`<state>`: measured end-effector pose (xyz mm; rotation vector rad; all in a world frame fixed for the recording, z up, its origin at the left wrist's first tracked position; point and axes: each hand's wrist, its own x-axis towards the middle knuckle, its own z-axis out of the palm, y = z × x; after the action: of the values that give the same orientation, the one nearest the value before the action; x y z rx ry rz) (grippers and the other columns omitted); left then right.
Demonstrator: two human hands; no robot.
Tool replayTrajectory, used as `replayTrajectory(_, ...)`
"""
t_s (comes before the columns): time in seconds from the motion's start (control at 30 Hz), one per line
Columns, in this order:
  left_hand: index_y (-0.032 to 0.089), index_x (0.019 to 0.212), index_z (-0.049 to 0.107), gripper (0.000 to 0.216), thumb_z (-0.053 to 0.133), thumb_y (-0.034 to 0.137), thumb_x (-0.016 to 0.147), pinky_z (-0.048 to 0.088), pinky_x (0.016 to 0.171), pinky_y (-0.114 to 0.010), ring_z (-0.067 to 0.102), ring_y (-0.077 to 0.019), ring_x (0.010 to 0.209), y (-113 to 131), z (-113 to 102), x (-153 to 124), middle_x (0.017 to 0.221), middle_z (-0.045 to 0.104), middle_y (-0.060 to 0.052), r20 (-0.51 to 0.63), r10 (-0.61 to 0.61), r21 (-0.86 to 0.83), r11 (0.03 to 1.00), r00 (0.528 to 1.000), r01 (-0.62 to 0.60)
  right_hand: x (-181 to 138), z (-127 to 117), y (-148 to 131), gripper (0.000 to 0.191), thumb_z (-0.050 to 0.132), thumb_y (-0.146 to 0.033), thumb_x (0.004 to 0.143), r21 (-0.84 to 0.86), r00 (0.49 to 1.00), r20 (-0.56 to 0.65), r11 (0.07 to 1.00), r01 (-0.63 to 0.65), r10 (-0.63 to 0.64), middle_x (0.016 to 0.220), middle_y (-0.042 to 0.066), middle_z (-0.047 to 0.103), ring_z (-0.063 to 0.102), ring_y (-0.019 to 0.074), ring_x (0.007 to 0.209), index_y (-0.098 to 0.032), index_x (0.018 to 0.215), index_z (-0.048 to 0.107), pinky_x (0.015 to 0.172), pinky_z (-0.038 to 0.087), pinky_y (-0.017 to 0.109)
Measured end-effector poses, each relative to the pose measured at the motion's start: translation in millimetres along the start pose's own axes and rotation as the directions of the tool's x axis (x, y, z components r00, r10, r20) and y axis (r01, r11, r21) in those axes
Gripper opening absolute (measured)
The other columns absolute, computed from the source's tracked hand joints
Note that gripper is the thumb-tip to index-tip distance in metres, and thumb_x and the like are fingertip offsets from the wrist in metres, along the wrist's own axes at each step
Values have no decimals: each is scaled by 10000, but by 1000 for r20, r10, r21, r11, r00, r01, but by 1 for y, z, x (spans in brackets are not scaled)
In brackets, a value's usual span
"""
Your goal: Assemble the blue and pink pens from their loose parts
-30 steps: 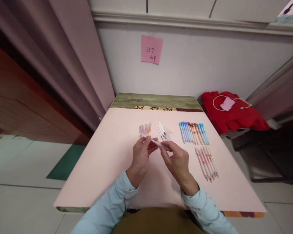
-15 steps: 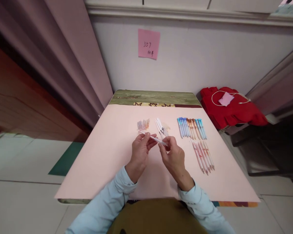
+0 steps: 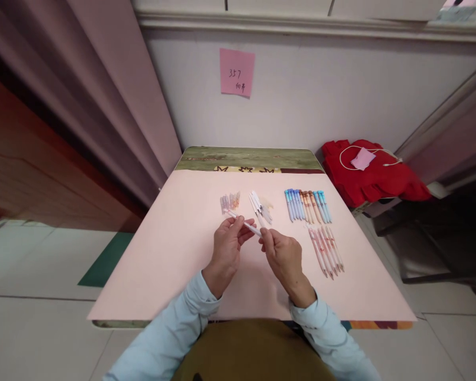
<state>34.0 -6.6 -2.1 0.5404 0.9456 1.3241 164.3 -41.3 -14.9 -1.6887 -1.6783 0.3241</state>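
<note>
A slim white pen (image 3: 251, 228) is held slanting between my two hands above the table. My left hand (image 3: 228, 246) pinches its middle with thumb and fingers, the far end sticking out to the upper left. My right hand (image 3: 281, 254) is closed round the near, lower right end, which its fingers cover. Just beyond my hands lie several clear patterned pen barrels (image 3: 230, 202) and, to their right, a small bunch of white refills with dark sections (image 3: 257, 203) beside some translucent small parts (image 3: 266, 212).
On the right of the pale pink sheet (image 3: 174, 254) lies a row of blue and brown pens (image 3: 307, 205), with several pink and white pens (image 3: 325, 251) nearer me. A red cloth (image 3: 373, 174) with a white cable sits beyond the right edge. A pink note (image 3: 237, 72) is on the wall.
My right hand has turned, its fingers closing more fully over the pen's lower end. My left hand keeps its pinch nearly in place. The view has shifted slightly.
</note>
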Motion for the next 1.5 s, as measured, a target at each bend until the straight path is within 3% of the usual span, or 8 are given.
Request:
replayTrajectory(0.13,144,858,598,265,759,334,772,559,787,-339,691,-169,763,-3,1,-1,869,735,-92,-12,8,11,1000,1000,-8,-1,-1,2,407,538,-562,914,62,997,-53,997,55,-52,785,35,734,673,154,668,-197,1048,661,575,389,227)
replayTrajectory(0.3,143,868,593,256,747,330,785,562,790,-358,693,-177,758,-4,3,-3,865,735,-93,15,5,23,1000,1000,-5,-2,-5,3,476,404,-511,998,90,1000,13,996,-14,13,604,4,677,623,129,538,-212,756,685,540,358,227)
replayTrajectory(0.53,146,857,589,266,757,334,774,555,800,-357,697,-181,770,-4,5,-4,863,739,-95,0,-2,41,999,1000,2,-5,-3,4,392,557,-570,903,98,992,-122,994,45,-32,730,22,717,652,143,631,-197,906,677,583,405,221)
replayTrajectory(0.7,154,850,579,276,760,347,771,555,814,-387,708,-195,754,-4,6,-4,857,746,-97,50,16,63,998,999,-19,-3,-6,6,554,326,-530,1015,240,987,124,962,-129,102,515,-16,626,587,117,467,-209,723,672,524,384,217)
replayTrajectory(0.83,156,852,584,301,774,366,752,551,822,-383,710,-198,779,-5,5,-3,866,745,-100,9,27,81,996,1000,-27,-6,-5,5,407,538,-582,906,142,998,-24,989,-47,51,687,4,698,655,147,626,-204,967,677,578,409,227)
replayTrajectory(0.97,154,840,597,268,761,352,766,548,812,-358,703,-189,779,-6,6,-1,843,741,-87,49,29,71,997,998,-32,-8,-3,3,327,577,-518,901,178,997,-69,984,-26,39,687,10,690,622,135,598,-204,864,662,583,411,234)
replayTrajectory(1.23,147,822,617,250,725,371,799,549,717,-328,665,-159,660,1,5,-4,790,728,-72,136,69,163,982,988,-91,0,-2,7,436,521,-584,884,699,852,501,508,-503,153,513,-31,540,477,109,427,-174,774,618,449,400,230)
replayTrajectory(1.5,160,827,589,339,784,413,716,542,733,-343,685,-179,657,-31,-6,0,751,738,-71,68,-88,317,946,994,62,-25,-8,21,207,665,-435,841,137,986,138,984,-114,95,722,-5,710,613,135,611,-238,825,726,598,407,234)
